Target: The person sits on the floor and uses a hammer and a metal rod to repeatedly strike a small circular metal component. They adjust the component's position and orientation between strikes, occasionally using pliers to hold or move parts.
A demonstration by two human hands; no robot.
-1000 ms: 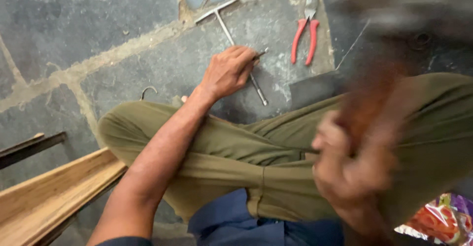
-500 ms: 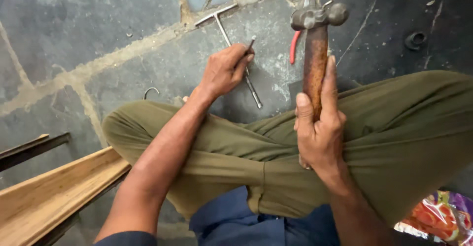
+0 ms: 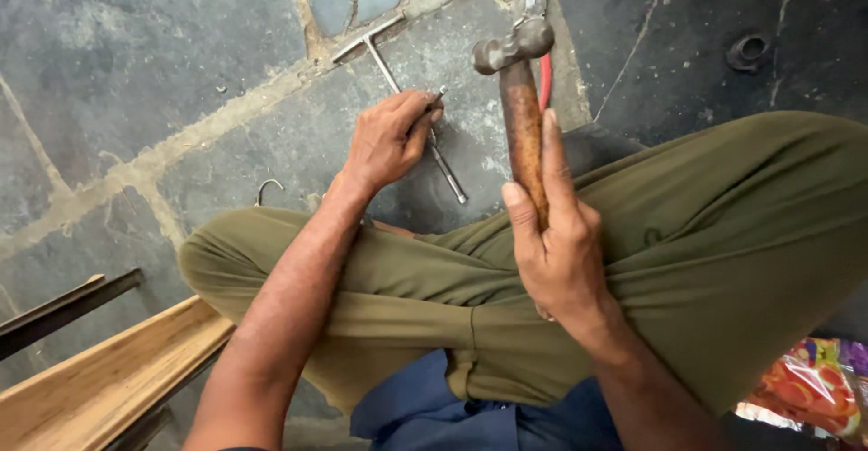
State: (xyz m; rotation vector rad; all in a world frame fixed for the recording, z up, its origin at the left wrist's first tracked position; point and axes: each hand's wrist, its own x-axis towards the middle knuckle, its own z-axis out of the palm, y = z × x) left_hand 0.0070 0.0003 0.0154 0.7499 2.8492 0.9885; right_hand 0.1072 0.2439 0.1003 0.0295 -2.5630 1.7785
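Note:
My right hand (image 3: 556,248) grips the wooden handle of a hammer (image 3: 520,98), held upright with its metal head over the stone floor. My left hand (image 3: 389,135) reaches forward over my crossed legs and pinches a small nail (image 3: 437,98) between its fingertips, just above the floor. Under and beside that hand lies a T-shaped metal tool (image 3: 398,71) flat on the stone. I sit cross-legged in olive trousers (image 3: 705,252).
Red-handled pliers (image 3: 543,76) lie mostly hidden behind the hammer. A metal hook (image 3: 268,189) rests by my left knee. A wooden strip (image 3: 99,379) and a dark metal bar (image 3: 63,311) lie at lower left. A round ring (image 3: 747,51) and a colourful wrapper (image 3: 809,383) sit to the right.
My right hand swung in from a blur at the right and now holds the hammer upright and steady, moved slightly left. My left hand lifted the nail at its fingertips.

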